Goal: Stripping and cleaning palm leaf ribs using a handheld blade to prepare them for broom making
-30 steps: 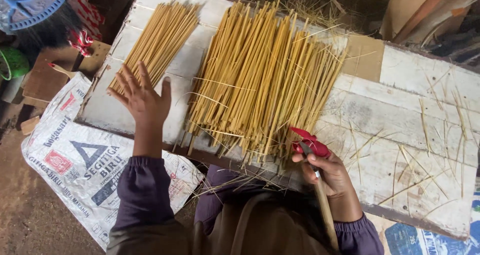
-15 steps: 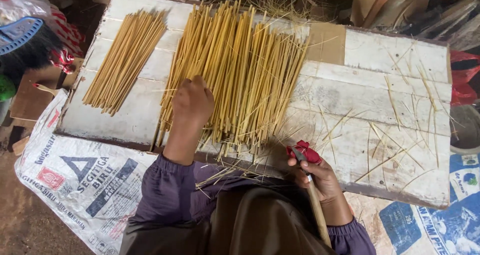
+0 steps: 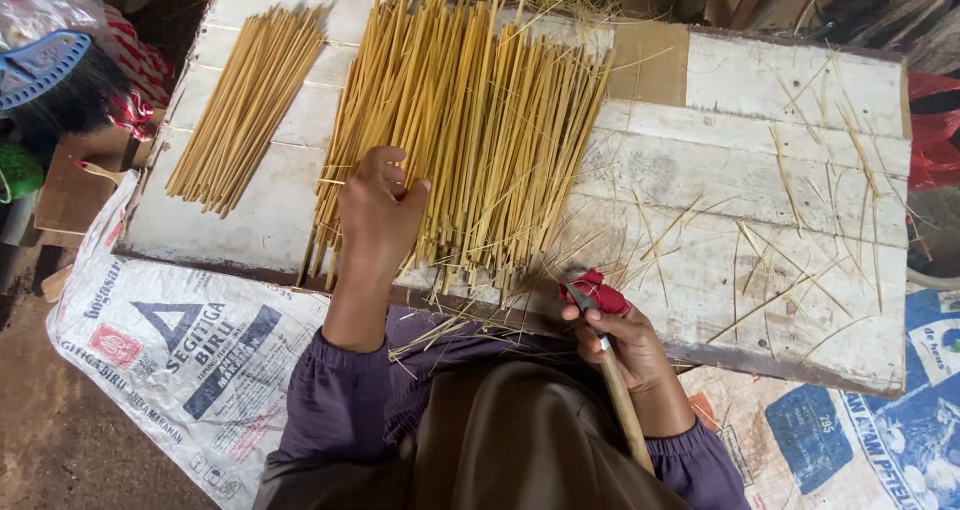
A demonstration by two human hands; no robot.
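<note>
View from above of a person in purple sleeves working at a worn white wooden board (image 3: pixel 700 150) that serves as a table. The left hand (image 3: pixel 378 208) rests on the near end of a large pile of thin yellow bamboo sticks (image 3: pixel 480 120), which lies across the middle of the board and fans out slightly toward the far edge; the fingers are curled and pressed close together over a few sticks at the pile's left side, though whether they actually pinch one cannot be told. The right hand (image 3: pixel 622 338) is at the board's near edge, just right of the pile, closed in a fist around a knife (image 3: pixel 605 355) with a long pale wooden handle that runs back along the forearm; the short blade points toward the board, and a red cloth wrap (image 3: pixel 597 292) sits just above the thumb and forefinger. A smaller, tidier bundle of sticks (image 3: pixel 245 105) lies well apart on the left part of the board. Loose slivers and shavings (image 3: pixel 790 250) are scattered over the right half of the board. A brown cardboard patch (image 3: pixel 648 65) lies on the far side, touching the big pile. Under the board, on the ground, lie printed white woven sacks (image 3: pixel 170 340), and a blue brush with dark bristles (image 3: pixel 45 75) sits at the far left
</note>
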